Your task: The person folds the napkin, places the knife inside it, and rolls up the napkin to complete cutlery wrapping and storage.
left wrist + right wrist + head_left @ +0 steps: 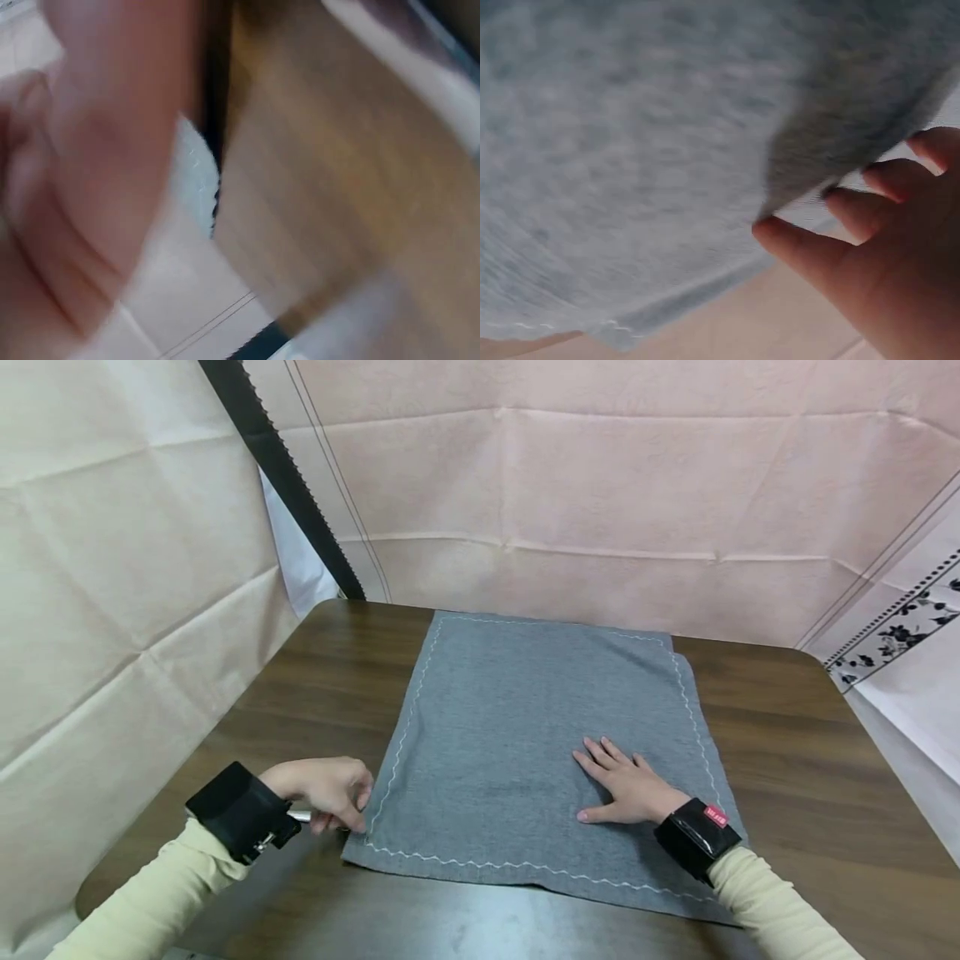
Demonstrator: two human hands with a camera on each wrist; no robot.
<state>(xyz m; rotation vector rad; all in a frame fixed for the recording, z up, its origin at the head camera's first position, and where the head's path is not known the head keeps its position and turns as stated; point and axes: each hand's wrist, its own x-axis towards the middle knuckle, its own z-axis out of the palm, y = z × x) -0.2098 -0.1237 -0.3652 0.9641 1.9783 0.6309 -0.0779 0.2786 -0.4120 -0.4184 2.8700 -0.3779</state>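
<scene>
A grey-blue cloth (510, 710) lies spread on the brown wooden table, with a wavy white stitched line running near its edges. At its near left corner my left hand (330, 789) has bent fingers and pinches the edge. A short silvery piece (301, 816) shows below that hand, beside the wrist band; its kind cannot be made out. In the left wrist view my left hand (112, 165) is blurred and its fingertips are hidden. My right hand (626, 785) rests flat on the right part of the cloth, fingers spread; the right wrist view shows its fingertips (769, 227) touching the fabric.
The wooden table (787, 760) has rounded far corners and reflects light along its near side. Creased pale pink sheeting (600, 485) hangs behind it, and more pale sheeting (112, 568) hangs at the left. A black scalloped strip (288, 477) slants down to the table's far left.
</scene>
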